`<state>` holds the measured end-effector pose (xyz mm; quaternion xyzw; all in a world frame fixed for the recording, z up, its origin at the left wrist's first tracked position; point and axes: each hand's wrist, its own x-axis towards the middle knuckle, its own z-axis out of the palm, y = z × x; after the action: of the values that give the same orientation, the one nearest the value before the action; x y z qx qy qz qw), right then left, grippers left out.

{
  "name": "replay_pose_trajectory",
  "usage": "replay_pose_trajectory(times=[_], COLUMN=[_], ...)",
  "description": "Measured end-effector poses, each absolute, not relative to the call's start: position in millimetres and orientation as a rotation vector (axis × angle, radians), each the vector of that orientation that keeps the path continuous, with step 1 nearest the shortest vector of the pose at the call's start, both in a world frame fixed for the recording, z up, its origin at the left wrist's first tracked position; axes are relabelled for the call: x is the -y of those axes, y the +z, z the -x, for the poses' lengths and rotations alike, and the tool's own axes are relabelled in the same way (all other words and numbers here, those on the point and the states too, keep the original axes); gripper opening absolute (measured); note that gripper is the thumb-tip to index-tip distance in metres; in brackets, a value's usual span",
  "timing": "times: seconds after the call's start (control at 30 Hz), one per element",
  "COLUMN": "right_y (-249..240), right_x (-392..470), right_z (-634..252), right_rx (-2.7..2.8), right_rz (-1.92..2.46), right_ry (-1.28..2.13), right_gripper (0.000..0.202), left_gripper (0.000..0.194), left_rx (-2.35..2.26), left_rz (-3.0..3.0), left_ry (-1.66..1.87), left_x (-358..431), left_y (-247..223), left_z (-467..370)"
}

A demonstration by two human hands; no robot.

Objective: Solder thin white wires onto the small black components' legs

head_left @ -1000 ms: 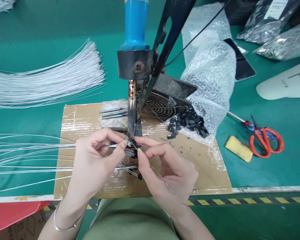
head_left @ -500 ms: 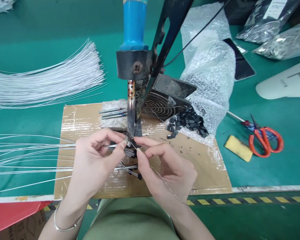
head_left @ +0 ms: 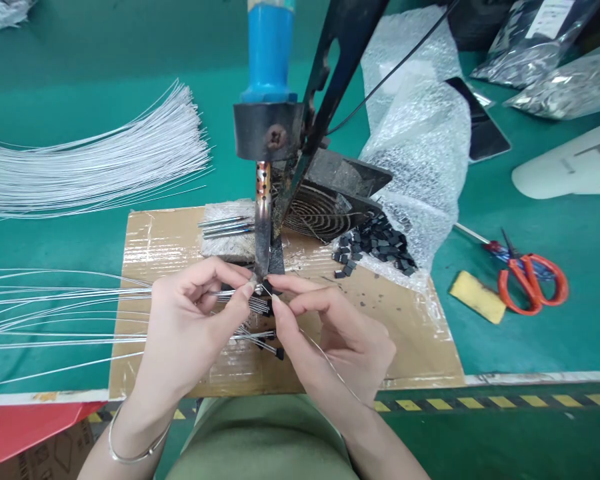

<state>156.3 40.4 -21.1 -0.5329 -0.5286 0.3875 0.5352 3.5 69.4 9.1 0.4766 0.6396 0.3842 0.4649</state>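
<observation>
Found just left of and below the tip of the soldering iron [head_left: 263, 247]: left hand [head_left: 190, 330], nearly closed, with thumb and forefinger pinched together on white wires [head_left: 135, 291]. Found just right of and below the same tip: right hand [head_left: 340, 333], half curled, grasping a solder wire [head_left: 336, 371] near its upper end with the thumb and fingertips. Exact contact at the joint too small to tell.

Recorded for the solder wire: long axis diagonal, upper end pointing up and left at the soldering iron's tip, remainder slanting down and right across the palm to the wrist. Thin, silvery, slightly bowed.

Recorded for the white wires: long axis close to level, held ends pointing right toward the tip, lengths trailing well to the left. Slender, pale, loosely fanned.

Recorded for the soldering iron: upright, pointing down, with blue handle and heat-discoloured, perforated barrel.

Also noted: below the tip, wired black connectors [head_left: 279, 353] on a cardboard sheet [head_left: 405, 340]; just right of the barrel, a dusty fan [head_left: 325, 210]; farther right, a heap of loose black housings [head_left: 380, 243].
</observation>
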Motion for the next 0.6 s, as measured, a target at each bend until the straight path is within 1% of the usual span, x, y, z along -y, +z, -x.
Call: replay_pose_trajectory(times=[0.27,0.6], right_y=[-21.1,-24.0], right_x=[-41.2,-41.1], right_z=[-156.5,-155.9], right_rx=[1.269,1.267], right_rz=[1.268,1.272], right_ry=[0.899,0.919], right_gripper=[0.018,0.019], left_gripper=[0.010,0.010], left_rx=[-1.576,-1.569], left_rz=[-1.172,-1.168], left_ry=[0.963,0.907], left_x=[-69.3,-71.4], left_y=[9.3,7.8], left_z=[-4.2,-1.4])
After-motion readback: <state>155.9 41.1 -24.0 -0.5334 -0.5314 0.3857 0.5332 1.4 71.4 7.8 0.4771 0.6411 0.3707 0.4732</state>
